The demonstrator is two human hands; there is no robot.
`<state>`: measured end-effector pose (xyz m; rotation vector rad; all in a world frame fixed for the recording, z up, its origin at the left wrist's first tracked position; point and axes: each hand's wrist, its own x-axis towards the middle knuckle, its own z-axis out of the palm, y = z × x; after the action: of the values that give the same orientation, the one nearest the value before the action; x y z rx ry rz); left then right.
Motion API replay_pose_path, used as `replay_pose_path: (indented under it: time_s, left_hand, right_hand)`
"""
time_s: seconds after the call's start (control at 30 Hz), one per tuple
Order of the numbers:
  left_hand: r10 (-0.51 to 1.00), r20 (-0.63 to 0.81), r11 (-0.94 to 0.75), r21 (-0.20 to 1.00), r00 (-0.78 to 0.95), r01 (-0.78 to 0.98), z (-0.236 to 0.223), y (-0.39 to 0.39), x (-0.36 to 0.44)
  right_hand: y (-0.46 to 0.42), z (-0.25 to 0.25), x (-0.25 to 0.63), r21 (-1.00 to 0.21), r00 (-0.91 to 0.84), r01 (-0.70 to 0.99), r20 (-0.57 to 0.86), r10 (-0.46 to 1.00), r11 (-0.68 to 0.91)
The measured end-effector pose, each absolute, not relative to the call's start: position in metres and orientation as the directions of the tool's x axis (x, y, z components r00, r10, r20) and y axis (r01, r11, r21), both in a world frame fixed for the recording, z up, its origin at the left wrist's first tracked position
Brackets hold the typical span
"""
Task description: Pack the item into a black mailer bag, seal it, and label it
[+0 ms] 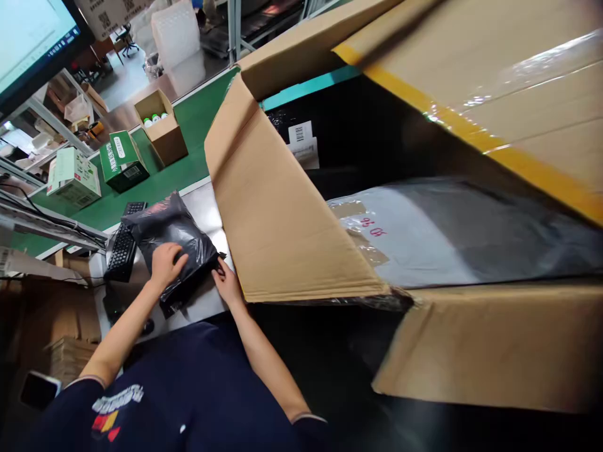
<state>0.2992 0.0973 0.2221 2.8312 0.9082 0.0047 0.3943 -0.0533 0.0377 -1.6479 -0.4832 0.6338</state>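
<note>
A black plastic mailer bag lies on the grey work surface in front of me, partly over a black keyboard. My left hand rests flat on top of the bag, fingers curled over it. My right hand pinches the bag's right edge, close to the flap of a large open cardboard box.
The big box holds grey and black bagged parcels. A green conveyor carries a small open carton of bottles and green-and-white boxes. A monitor hangs at upper left. Cardboard stacks sit at lower left.
</note>
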Motion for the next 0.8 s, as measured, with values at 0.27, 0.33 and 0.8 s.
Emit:
replay_pose_path:
  time_s: [0.27,0.33,0.8]
  left_hand:
    - [0.766,-0.138,-0.635,-0.02,0.627,0.772,0.22,0.137,0.373]
    - [0.78,-0.189,-0.614,-0.048,0.596,0.788,0.2,0.144,0.358]
    - [0.719,-0.131,-0.691,-0.017,0.683,0.723,0.164,0.155,0.283]
  right_hand:
    - [-0.017,0.078,0.425,-0.922,0.79,0.233,-0.007,0.613,-0.311]
    - [0.001,0.086,0.426,-0.871,0.694,0.294,-0.088,0.715,-0.393]
    - [-0.021,0.049,0.37,-0.923,0.734,0.262,0.001,0.679,-0.282]
